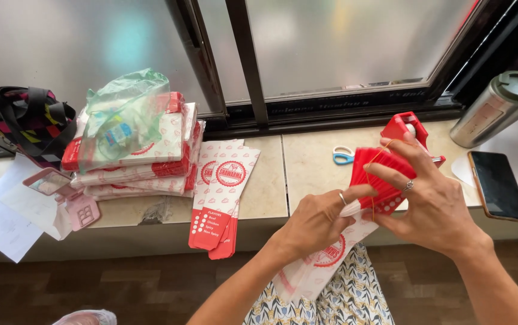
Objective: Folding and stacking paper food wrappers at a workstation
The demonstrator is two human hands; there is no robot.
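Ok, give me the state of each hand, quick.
Left hand: closed, pinching the bundle of red-and-white paper sleeves.
Right hand: closed around the same bundle.

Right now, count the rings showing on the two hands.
2. One sits on a finger of the left hand, near its knuckle; one on a finger of the right hand, facing the red-and-white paper sleeves. Others may be hidden on curled fingers.

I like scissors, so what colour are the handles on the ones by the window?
The scissors have blue handles, seen in the head view.
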